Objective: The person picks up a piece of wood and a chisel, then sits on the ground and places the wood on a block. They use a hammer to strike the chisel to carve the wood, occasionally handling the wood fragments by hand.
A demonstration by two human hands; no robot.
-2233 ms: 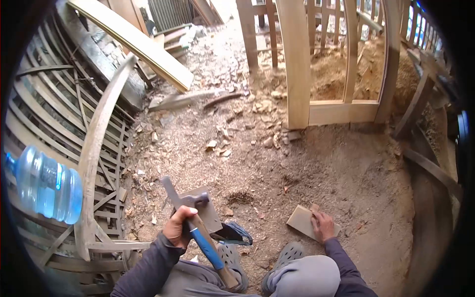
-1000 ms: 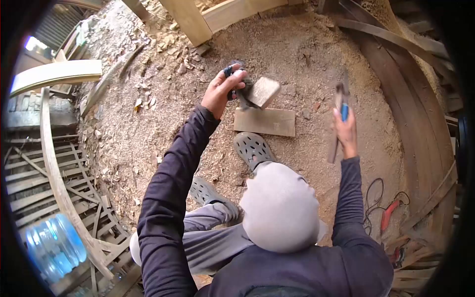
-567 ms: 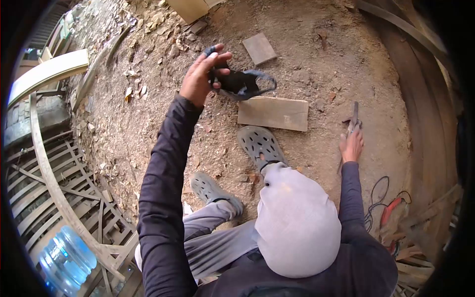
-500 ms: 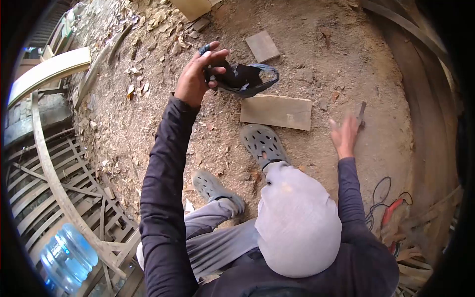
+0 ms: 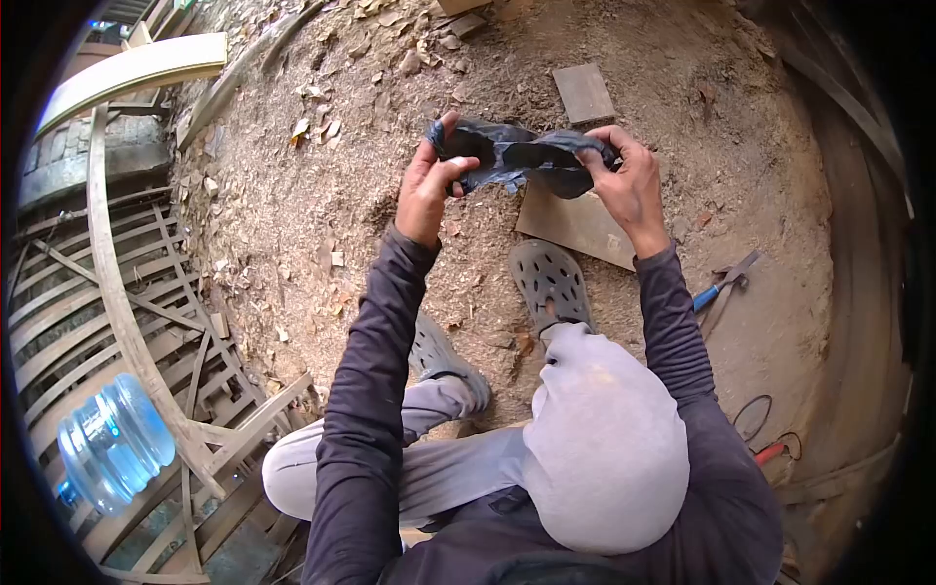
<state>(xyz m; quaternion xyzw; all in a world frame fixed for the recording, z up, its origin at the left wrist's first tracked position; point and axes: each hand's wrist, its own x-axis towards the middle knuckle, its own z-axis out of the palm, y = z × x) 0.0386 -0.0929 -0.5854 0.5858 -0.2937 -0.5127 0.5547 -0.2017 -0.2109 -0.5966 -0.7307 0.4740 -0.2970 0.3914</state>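
Note:
A black plastic bag (image 5: 502, 151) is stretched between my two hands, its mouth facing up. My left hand (image 5: 430, 185) grips the bag's left edge, fingers curled into it. On the other side my right hand (image 5: 629, 182) pinches the right rim between thumb and fingers. Partly under the bag, a flat wooden board (image 5: 585, 226) lies on the ground. Beyond my right hand rests a smaller square wood piece (image 5: 584, 94). A tool with a blue handle (image 5: 706, 297) lies to the right of my right forearm.
Wooden slatted frames (image 5: 117, 322) and a blue water bottle (image 5: 115, 444) are at the left. A pale curved beam (image 5: 136, 73) stands at the upper left. A red-handled item (image 5: 769, 453) with a cord lies at the lower right.
My right hand has moved from beside the tool up to the bag and taken hold of its right rim. The bag is now raised and spread wider.

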